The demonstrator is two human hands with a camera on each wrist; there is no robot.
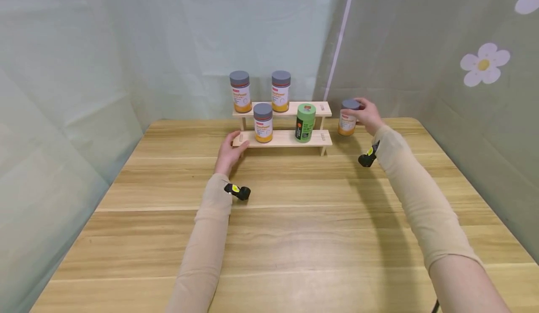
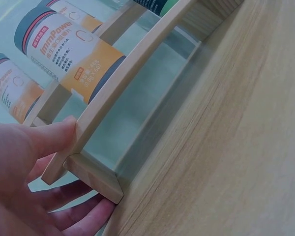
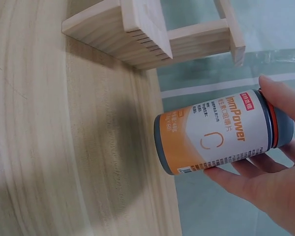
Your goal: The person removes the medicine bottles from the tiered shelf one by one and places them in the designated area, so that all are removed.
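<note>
From the head camera, a two-tier wooden rack (image 1: pixel 286 138) stood at the far middle of the wooden table (image 1: pixel 294 238). Two orange-labelled bottles sat on its upper shelf, a third one (image 1: pixel 263 123) and a green canister (image 1: pixel 305 122) on the lower. The left hand (image 1: pixel 229 153) rested against the rack's left end, thumb up on the lower shelf's edge — a bracing hold, it seemed, to keep the light rack from sliding. The right hand (image 1: pixel 367 115) gripped the grey cap of a fourth orange bottle (image 1: pixel 347 118) just right of the rack, near the table; whether the base touched the wood could not be told from here.

The left wrist camera showed the thumb (image 2: pixel 49 135) pressed on the shelf's front rail (image 2: pixel 132 78) and the other fingers (image 2: pixel 83 216) lying loosely under the rack's foot, fairly straight and not clenched. The bottles behind the rail were cut off by the frame, and only part of a label could be read.

The right wrist camera showed the orange bottle (image 3: pixel 219 132) held by fingertips (image 3: pixel 280 98) curled round its cap end, clear of the rack's corner (image 3: pixel 123 34). The bottle appeared lifted off the table, though the gap itself was hard to judge. The thumb was hidden behind the bottle.
</note>
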